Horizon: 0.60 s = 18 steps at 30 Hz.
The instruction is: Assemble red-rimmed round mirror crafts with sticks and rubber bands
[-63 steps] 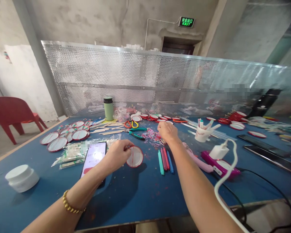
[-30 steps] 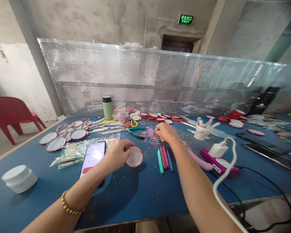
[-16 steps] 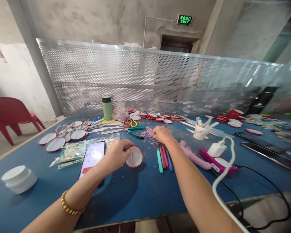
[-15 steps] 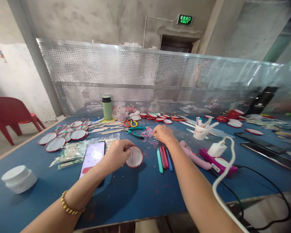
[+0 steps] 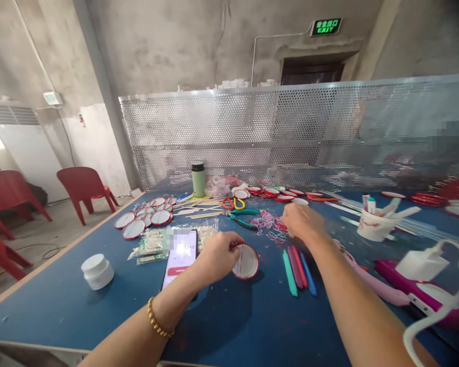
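My left hand pinches the upper left edge of a round white disc with a red rim and a thin red line across it. The disc is tilted, just above the blue table. My right hand is at the right side of a tangled heap of pink, purple and blue thin loops. Its fingers are bent together against the loops; what they grip, if anything, is hidden. Below that hand lie several coloured pens, in teal, purple, red and blue.
A lit phone lies on bagged sticks beside my left forearm. Pliers, a green bottle and finished-looking discs lie farther back. A white jar stands left; a paper cup and purple power strip are right.
The camera view has swung left, so everything sits farther right. My left hand still holds the disc, and my right hand stays at the heap of loops.
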Each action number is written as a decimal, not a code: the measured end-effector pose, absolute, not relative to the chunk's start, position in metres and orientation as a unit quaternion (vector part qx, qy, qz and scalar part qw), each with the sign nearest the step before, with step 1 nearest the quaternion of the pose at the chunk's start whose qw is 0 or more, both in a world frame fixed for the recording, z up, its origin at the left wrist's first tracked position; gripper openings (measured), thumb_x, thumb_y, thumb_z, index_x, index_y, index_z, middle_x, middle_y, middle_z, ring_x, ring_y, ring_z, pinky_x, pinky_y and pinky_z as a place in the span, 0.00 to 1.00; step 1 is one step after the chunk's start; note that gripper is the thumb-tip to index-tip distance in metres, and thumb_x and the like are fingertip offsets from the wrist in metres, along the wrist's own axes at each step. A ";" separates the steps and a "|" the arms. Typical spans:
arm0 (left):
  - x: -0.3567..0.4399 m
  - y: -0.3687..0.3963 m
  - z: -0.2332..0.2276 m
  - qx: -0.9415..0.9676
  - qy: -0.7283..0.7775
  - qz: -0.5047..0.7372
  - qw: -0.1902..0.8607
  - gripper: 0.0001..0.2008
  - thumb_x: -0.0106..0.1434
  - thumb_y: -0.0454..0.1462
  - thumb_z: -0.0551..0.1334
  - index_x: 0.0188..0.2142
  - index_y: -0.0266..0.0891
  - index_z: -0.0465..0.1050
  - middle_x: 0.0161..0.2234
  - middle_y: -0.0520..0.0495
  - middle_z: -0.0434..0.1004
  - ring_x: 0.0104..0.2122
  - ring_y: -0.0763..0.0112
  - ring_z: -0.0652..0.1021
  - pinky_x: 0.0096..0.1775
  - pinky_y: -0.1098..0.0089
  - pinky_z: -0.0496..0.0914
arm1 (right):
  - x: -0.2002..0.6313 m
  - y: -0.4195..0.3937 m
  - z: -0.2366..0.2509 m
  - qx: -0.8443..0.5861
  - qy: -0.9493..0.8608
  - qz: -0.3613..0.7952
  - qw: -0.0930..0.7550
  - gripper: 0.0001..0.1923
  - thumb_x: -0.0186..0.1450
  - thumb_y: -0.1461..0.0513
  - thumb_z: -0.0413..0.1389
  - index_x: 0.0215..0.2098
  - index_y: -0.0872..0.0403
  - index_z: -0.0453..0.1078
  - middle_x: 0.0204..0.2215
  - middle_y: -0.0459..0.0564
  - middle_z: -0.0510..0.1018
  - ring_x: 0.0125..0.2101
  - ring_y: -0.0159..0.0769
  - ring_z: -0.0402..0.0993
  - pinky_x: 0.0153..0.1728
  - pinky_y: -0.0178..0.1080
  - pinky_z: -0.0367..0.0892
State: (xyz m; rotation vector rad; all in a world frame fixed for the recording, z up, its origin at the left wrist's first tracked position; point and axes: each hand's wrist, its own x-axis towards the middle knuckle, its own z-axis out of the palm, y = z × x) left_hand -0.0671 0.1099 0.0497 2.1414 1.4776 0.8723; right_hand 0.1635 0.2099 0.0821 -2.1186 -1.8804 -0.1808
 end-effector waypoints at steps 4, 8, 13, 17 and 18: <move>-0.068 0.112 0.049 0.766 0.520 0.317 0.205 0.18 0.55 0.29 0.55 0.40 0.37 0.81 0.28 0.49 0.78 0.27 0.70 0.72 0.30 0.71 0.62 | 0.163 0.209 0.084 -0.709 -0.676 -0.059 0.190 0.08 0.59 0.61 0.57 0.31 0.53 0.79 0.32 0.57 0.83 0.37 0.47 0.80 0.33 0.39 0.66; -0.068 0.113 0.051 0.752 0.513 0.341 0.234 0.20 0.54 0.27 0.55 0.43 0.35 0.80 0.23 0.51 0.71 0.24 0.72 0.69 0.28 0.72 0.62 | 0.160 0.206 0.088 -0.662 -0.702 -0.043 0.258 0.10 0.62 0.60 0.55 0.31 0.53 0.78 0.31 0.53 0.83 0.35 0.42 0.79 0.32 0.36 0.65; -0.067 0.110 0.055 0.684 0.480 0.357 0.417 0.24 0.53 0.28 0.53 0.48 0.35 0.77 0.26 0.50 0.70 0.20 0.75 0.68 0.20 0.75 0.64 | 0.142 0.196 0.087 -0.579 -0.757 0.022 0.303 0.09 0.60 0.60 0.56 0.29 0.54 0.78 0.26 0.48 0.82 0.28 0.36 0.77 0.28 0.34 0.63; -0.067 0.107 0.062 0.611 0.477 0.376 0.507 0.23 0.50 0.30 0.53 0.44 0.33 0.78 0.29 0.47 0.75 0.20 0.75 0.69 0.16 0.76 0.62 | 0.123 0.184 0.082 -0.497 -0.795 0.106 0.330 0.11 0.60 0.58 0.55 0.28 0.54 0.77 0.22 0.46 0.79 0.23 0.33 0.72 0.25 0.33 0.62; -0.067 0.107 0.063 0.596 0.478 0.381 0.521 0.23 0.49 0.30 0.53 0.43 0.33 0.78 0.28 0.47 0.75 0.18 0.75 0.69 0.15 0.76 0.60 | 0.118 0.181 0.081 -0.476 -0.803 0.132 0.334 0.11 0.60 0.57 0.55 0.27 0.54 0.76 0.21 0.46 0.78 0.21 0.32 0.70 0.24 0.33 0.61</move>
